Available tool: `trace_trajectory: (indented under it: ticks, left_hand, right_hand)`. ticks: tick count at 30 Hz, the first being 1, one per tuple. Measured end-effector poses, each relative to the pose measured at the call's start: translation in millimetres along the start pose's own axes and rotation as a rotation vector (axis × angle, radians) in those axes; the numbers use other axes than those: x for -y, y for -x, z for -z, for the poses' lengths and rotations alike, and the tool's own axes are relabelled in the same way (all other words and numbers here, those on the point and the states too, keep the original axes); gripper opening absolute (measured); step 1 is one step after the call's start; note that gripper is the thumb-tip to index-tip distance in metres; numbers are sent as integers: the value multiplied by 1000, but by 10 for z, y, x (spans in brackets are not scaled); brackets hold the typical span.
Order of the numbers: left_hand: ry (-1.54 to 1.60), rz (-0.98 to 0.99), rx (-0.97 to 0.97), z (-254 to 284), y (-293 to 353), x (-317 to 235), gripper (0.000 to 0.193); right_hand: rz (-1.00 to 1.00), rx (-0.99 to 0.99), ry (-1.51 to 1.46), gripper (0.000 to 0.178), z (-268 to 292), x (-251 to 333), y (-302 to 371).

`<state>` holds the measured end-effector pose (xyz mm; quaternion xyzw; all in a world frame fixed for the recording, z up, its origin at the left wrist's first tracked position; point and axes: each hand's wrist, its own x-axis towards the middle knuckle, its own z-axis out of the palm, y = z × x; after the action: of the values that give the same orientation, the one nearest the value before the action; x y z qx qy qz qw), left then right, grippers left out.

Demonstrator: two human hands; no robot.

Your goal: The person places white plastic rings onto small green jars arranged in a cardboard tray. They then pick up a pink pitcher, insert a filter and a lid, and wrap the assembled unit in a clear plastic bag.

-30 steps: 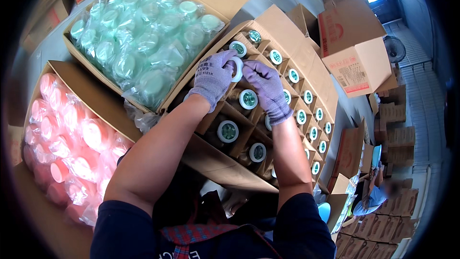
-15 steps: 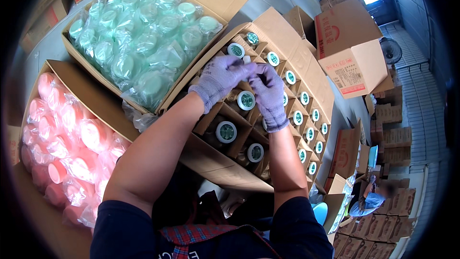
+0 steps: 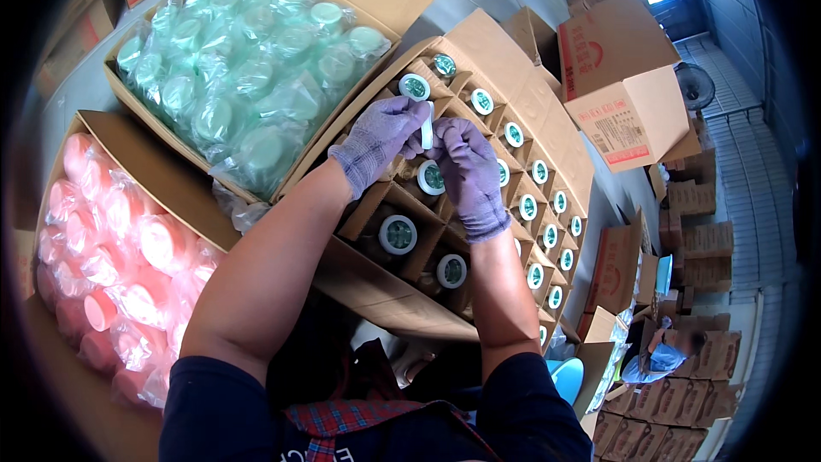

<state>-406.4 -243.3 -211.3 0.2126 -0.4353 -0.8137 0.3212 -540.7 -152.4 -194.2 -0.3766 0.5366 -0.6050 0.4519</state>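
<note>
Both my hands wear light purple knit gloves and meet above a cardboard box with dividers point(image 3: 402, 304). My left hand point(image 3: 376, 141) is closed on a narrow white ring point(image 3: 428, 127), held edge-on between the thumb and fingers. Right beside the ring, my right hand point(image 3: 470, 173) is pinched closed; anything between its fingertips is hidden. Below them, glass bottles stand upright in the compartments. White rings surround their shiny green tops, such as the bottle top point(image 3: 398, 234) nearest me and another bottle top point(image 3: 414, 87) just past my left hand.
Left of the dividers stands a carton of mint-green plastic-wrapped lids point(image 3: 214, 120). A carton of pink wrapped lids point(image 3: 101, 310) is nearer me. Cartons point(image 3: 629, 85) stand at the right, with a fan point(image 3: 694, 85) behind. A person in blue point(image 3: 654, 361) works far right.
My hands have come slightly apart and turned, bringing the white ring into clear view between them. The view has shifted a little.
</note>
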Motion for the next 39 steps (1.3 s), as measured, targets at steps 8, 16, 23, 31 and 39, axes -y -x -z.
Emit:
trace_trajectory:
  ticks: [8,16,23,31,39]
  left_hand:
    - [-86,-68,-4,8,-139,139,16]
    - [29,-39,-20,-43,-140,157,18]
    - [3,37,10,-58,-66,10,16]
    - [-62,-45,76,69,-154,138,14]
    - [-13,-118,59,-30,-76,29,15]
  right_hand:
    - [137,-6,314,14,-68,153,-35]
    - [168,-38,371,9,-65,41,-58]
    - [274,-11,305,7,-90,17,-34]
    - [130,-10,274,8,-72,81,12]
    - [84,-51,-254,8,-124,160,27]
